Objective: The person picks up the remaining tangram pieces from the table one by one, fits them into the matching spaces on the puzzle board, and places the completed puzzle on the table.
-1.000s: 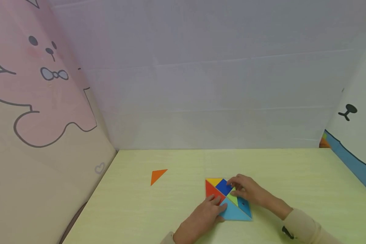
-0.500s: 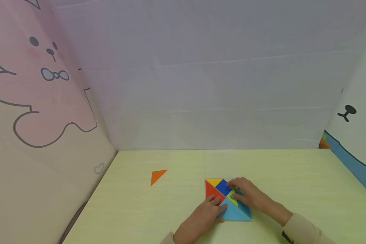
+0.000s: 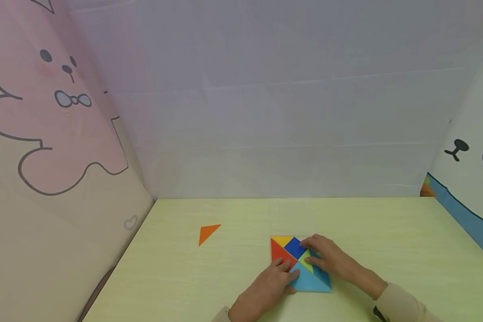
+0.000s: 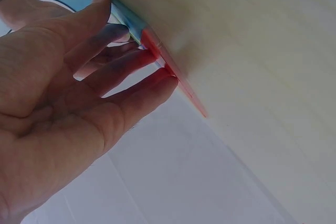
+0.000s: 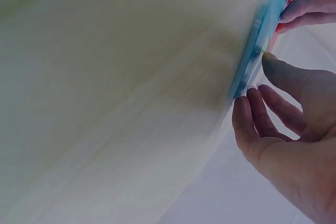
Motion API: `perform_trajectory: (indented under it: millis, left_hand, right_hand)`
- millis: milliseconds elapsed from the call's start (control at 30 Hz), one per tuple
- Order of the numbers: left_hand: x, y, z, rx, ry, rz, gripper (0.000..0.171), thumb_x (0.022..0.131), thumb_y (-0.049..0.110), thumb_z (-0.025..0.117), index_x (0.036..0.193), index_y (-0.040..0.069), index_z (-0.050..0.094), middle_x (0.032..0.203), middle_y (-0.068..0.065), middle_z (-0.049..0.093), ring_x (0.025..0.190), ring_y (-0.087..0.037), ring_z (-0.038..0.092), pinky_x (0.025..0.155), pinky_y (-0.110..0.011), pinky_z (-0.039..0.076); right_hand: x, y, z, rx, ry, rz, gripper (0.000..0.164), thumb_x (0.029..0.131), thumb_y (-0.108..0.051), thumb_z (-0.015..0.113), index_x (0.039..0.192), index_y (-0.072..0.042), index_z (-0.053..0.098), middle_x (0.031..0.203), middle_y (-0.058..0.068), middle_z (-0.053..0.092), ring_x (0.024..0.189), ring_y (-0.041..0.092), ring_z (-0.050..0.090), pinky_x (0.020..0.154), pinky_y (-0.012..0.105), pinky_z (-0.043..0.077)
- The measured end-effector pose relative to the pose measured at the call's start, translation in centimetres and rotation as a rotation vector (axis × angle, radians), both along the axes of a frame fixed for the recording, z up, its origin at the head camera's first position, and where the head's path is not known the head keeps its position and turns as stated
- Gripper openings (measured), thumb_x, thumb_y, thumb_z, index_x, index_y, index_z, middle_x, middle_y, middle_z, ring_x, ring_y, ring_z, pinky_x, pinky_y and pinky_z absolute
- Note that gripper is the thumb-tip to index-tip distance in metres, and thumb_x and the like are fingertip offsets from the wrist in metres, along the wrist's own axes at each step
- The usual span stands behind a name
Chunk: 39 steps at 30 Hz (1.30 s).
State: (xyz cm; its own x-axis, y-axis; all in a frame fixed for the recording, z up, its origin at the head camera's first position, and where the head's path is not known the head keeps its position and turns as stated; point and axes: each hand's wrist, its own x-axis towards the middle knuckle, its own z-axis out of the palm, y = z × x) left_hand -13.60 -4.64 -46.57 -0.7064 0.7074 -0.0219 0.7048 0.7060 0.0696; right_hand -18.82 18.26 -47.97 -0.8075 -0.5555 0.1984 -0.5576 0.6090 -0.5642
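Observation:
A square tangram tray in the head view holds fitted flat pieces: a yellow triangle, a dark blue square, a green triangle, a red triangle, a large light blue triangle and a teal-blue piece. My left hand rests its fingertips on the red and light blue triangles. My right hand has its thumb on the green triangle and its fingers by the dark blue square, partly covering the tray's right corner. In the right wrist view the right hand's fingers bend loosely at the tray's edge.
An orange triangle lies apart on the pale yellow-green table, left of the tray. A white cloth wall stands behind the table. Printed cloth panels with animal faces border both sides.
My right hand has come down slightly and its fingers have flattened over the tray's upper right, covering more of the teal-blue piece. The left hand and the orange triangle stay put.

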Motion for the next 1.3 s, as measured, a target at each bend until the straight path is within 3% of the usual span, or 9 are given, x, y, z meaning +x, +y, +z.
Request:
perform_trajectory:
  millis: [233,533,767,1000,1133,1300]
  left_hand:
    - [-0.1,0.1,-0.1,-0.008,0.020,-0.011,0.044,0.095,0.034,0.073,0.136,0.019,0.069,0.118,0.001,0.064,0.118,-0.016,0.058,0.106,-0.024,0.044]
    - [-0.4,0.0,0.1,0.009,-0.053,-0.008,0.044,0.096,0.034,0.073,0.137,0.018,0.067,0.124,0.000,0.064,0.124,-0.018,0.057,0.107,-0.026,0.045]
    - [-1.0,-0.7,0.0,0.094,-0.113,-0.034,0.038,0.098,0.032,0.072,0.131,0.014,0.069,0.130,-0.002,0.065,0.124,-0.016,0.058,0.105,-0.026,0.046]
    - [-1.7,-1.7,0.7,0.252,-0.272,0.073,0.029,0.098,0.027,0.072,0.123,0.012,0.074,0.120,0.005,0.069,0.112,-0.008,0.059,0.097,-0.023,0.050]
    - [-2.1,-2.2,0.9,0.290,-0.284,0.137,0.024,0.098,0.026,0.073,0.117,0.011,0.075,0.109,0.006,0.068,0.102,-0.007,0.057,0.091,-0.022,0.051]
    - [-2.7,-2.9,0.9,0.319,-0.261,0.166,0.021,0.098,0.026,0.073,0.111,0.010,0.075,0.103,0.005,0.066,0.093,-0.007,0.056,0.084,-0.021,0.052]
  right_hand:
    - [0.1,0.2,0.0,-0.008,0.008,0.013,0.032,0.092,-0.010,0.077,0.121,0.001,0.067,0.111,0.007,0.067,0.100,0.026,0.064,0.091,0.040,0.056]
    - [0.3,0.7,0.1,0.007,0.055,0.013,0.025,0.092,-0.012,0.077,0.115,-0.003,0.070,0.110,0.005,0.066,0.099,0.027,0.063,0.088,0.042,0.056]
    - [0.8,1.0,-0.1,0.029,0.079,0.006,0.023,0.092,-0.015,0.077,0.113,-0.007,0.072,0.109,0.002,0.065,0.098,0.025,0.063,0.086,0.042,0.056]
    - [1.6,1.2,0.0,0.051,0.103,0.008,0.023,0.092,-0.016,0.078,0.113,-0.008,0.072,0.108,-0.001,0.063,0.098,0.022,0.061,0.085,0.039,0.056]
    - [2.1,1.4,0.0,0.078,0.093,-0.001,0.024,0.092,-0.017,0.078,0.114,-0.010,0.072,0.110,-0.002,0.062,0.099,0.020,0.059,0.087,0.040,0.056]
    - [2.9,1.6,0.0,0.092,0.123,0.002,0.025,0.094,-0.023,0.077,0.115,-0.011,0.071,0.113,-0.001,0.062,0.101,0.021,0.057,0.086,0.041,0.056]
